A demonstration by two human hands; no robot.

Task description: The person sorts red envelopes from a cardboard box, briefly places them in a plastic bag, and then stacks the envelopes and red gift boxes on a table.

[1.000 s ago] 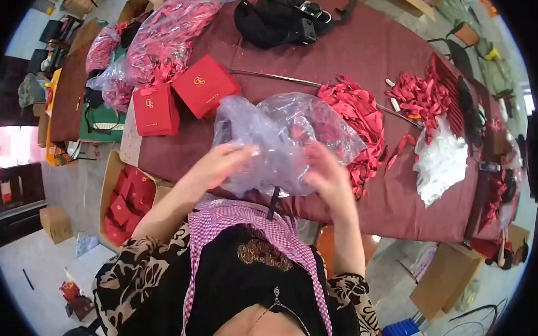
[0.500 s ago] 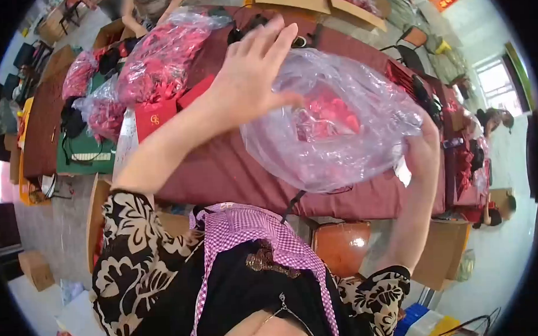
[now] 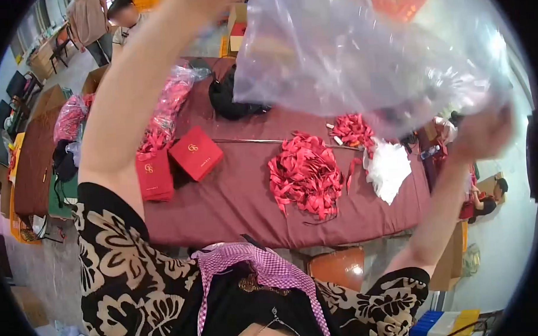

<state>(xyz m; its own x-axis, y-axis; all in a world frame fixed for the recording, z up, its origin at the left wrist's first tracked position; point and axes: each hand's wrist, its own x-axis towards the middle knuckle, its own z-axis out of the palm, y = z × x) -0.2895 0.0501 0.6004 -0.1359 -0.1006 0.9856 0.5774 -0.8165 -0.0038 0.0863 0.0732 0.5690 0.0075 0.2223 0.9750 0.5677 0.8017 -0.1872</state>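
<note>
A large clear plastic bag (image 3: 348, 64) hangs spread above the table, cut off by the top of the view. My right hand (image 3: 487, 128), blurred, grips its gathered lower right corner. Near the bag's upper left edge is my left hand (image 3: 207, 1), mostly out of view with its fingers hidden. Below the bag lies a heap of red ribbon pieces (image 3: 307, 172). A smaller heap of red ribbon (image 3: 352, 129) is behind it, beside a crumpled white bundle (image 3: 389, 170).
Red boxes (image 3: 197, 153) stand on the left of the maroon-covered table (image 3: 246, 192), near plastic bags of red pieces (image 3: 172, 103). A black item (image 3: 234, 95) lies at the back. An orange chair (image 3: 338, 269) is at the front edge. Other people (image 3: 89, 23) are in the background.
Both hands have gone up, and the plastic bag has risen off the table with them. The ribbon heaps and white bundle it covered now show. My left hand has largely left the view.
</note>
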